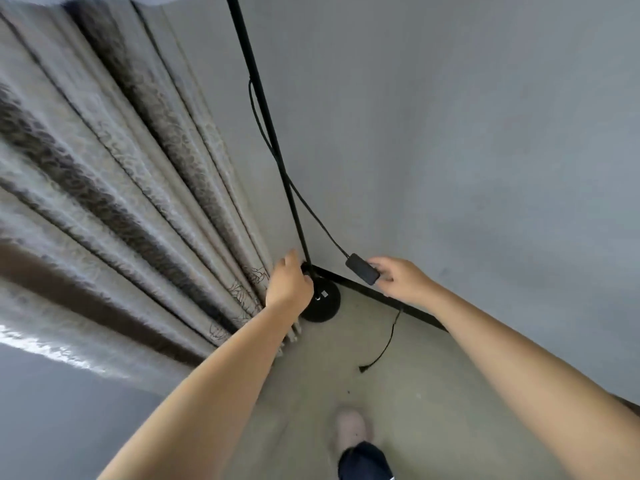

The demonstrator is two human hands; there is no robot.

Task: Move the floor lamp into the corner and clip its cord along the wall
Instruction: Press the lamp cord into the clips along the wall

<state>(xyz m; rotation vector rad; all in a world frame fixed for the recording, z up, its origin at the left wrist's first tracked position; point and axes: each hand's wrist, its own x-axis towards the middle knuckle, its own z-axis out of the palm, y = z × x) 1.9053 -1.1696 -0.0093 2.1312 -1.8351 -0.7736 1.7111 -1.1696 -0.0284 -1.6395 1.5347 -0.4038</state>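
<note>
Tight corner: grey wall [450,133] on the right, patterned curtain [121,202] crowding in from the left, dark baseboard [408,303] running along the wall's foot. Open floor [346,375] only toward the viewer, bare concrete-coloured, with a few specks.

Floor lamp's round black base [327,304] sitting on the floor right in the corner, touching or nearly touching the baseboard, curtain folds just beside its left edge. Thin black pole [263,98] rising from the base and leaning up out of the top of the view. Black cord [311,209] leaving the pole high up, sagging to the right, running down to a small black switch box [362,269] held clear of the wall. Below the right hand, more cord hanging down past the baseboard, its loose end [363,368] lying on the floor, well apart from the base.

A shoe [351,431] and dark trouser leg [363,462] at the bottom edge, blurred.

Left hand [289,284] reaching forward, arm extended, fingers curled around the bottom of the pole just above the base, back of the hand against the curtain. Right hand [398,278] extended toward the wall, thumb and fingertips pinching the lower end of the switch box; remaining fingers loosely bent.
</note>
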